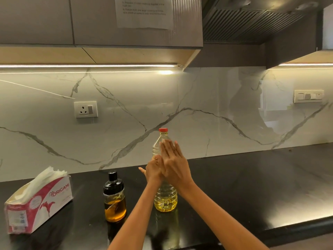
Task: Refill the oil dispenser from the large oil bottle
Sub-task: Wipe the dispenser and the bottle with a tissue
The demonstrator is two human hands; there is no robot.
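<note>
Both hands meet palm to palm in front of the large oil bottle (165,195): the right hand (173,164) lies flat with straight fingers, the left hand (154,171) presses against it, and neither holds anything. Behind them the bottle stands upright, red cap (163,130) on. Just left of the bottle stands the oil dispenser (114,197) (black lid closed, part full). Oily palms could let the bottle slip.
</note>
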